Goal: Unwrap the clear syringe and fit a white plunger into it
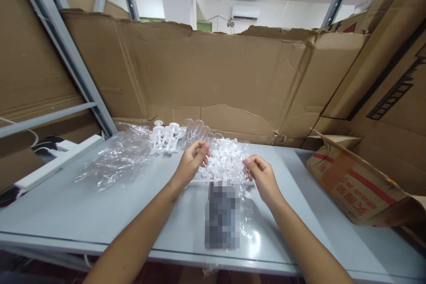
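My right hand (264,178) pinches the edge of a clear plastic bag (246,182) between thumb and fingers. My left hand (194,159) is closed in a pinch at the left side of a pile of small white plastic pieces (224,156); what its fingertips hold, if anything, I cannot make out. The pile lies between my two hands, partly under clear film. Behind my left hand, several white plastic parts with round discs and stems (165,136) lie beside clear plastic cups (196,128). A dark pixelated rectangle (222,217) covers something in front of the pile.
Crumpled clear film (116,157) spreads over the left of the grey table (133,204). A white power strip (60,162) lies at the left edge. An open cardboard box (356,182) stands on the right, and cardboard sheets (213,71) wall off the back.
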`<act>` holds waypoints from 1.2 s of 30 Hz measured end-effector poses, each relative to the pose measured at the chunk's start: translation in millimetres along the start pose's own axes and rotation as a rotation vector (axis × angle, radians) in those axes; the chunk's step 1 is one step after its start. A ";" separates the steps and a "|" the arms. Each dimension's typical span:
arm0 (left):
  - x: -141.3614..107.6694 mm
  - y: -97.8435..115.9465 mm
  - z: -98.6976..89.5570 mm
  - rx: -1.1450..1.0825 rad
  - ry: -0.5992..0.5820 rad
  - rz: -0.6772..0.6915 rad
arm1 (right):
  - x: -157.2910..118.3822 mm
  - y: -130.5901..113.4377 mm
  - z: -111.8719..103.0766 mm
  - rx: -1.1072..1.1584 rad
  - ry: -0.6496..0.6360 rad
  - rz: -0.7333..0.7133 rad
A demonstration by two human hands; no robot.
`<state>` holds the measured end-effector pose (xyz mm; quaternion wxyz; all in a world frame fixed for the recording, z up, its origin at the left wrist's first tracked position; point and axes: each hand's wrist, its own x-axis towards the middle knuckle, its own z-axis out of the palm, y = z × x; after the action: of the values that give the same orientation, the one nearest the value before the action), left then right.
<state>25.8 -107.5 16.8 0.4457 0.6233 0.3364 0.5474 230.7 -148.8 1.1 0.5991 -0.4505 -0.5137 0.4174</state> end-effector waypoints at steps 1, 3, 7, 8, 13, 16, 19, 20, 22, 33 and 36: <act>-0.5 0.1 0.9 0.035 -0.028 -0.001 | 0.5 -0.2 -0.2 -0.005 0.023 -0.010; -1.2 0.6 2.7 0.087 -0.021 0.020 | 0.9 -0.7 -0.1 -0.013 0.058 -0.032; -0.1 0.7 3.4 0.114 0.079 0.033 | -0.1 -1.3 0.6 -0.017 0.111 -0.053; 0.3 0.4 2.9 0.106 0.088 0.030 | -0.2 -1.4 0.2 -0.015 0.122 -0.052; -0.2 0.1 1.4 0.070 -0.142 -0.058 | 3.9 -2.6 -6.9 0.014 0.222 -0.078; -1.7 0.0 3.4 0.129 -0.233 -0.101 | 6.6 -3.2 -9.0 0.031 0.206 -0.078; -1.0 -1.2 3.6 0.138 -0.119 -0.082 | 6.2 -3.6 -7.1 0.031 0.101 -0.043; -0.2 -1.8 2.9 0.135 -0.080 -0.074 | 5.7 -3.7 -6.2 0.021 0.062 -0.028; 1.7 -2.7 0.9 0.136 -0.031 -0.061 | 4.7 -3.9 -5.0 -0.009 0.019 -0.019; -1.2 2.5 3.5 0.109 -0.275 -0.119 | 10.9 -0.3 -15.8 -0.022 0.199 -0.085; -2.8 2.9 7.5 0.133 -0.231 -0.150 | 10.6 -2.9 -14.7 0.012 0.152 -0.048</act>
<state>32.5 -112.5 18.4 0.4787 0.6835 0.3639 0.4138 246.7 -141.0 5.6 0.6487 -0.4650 -0.4750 0.3707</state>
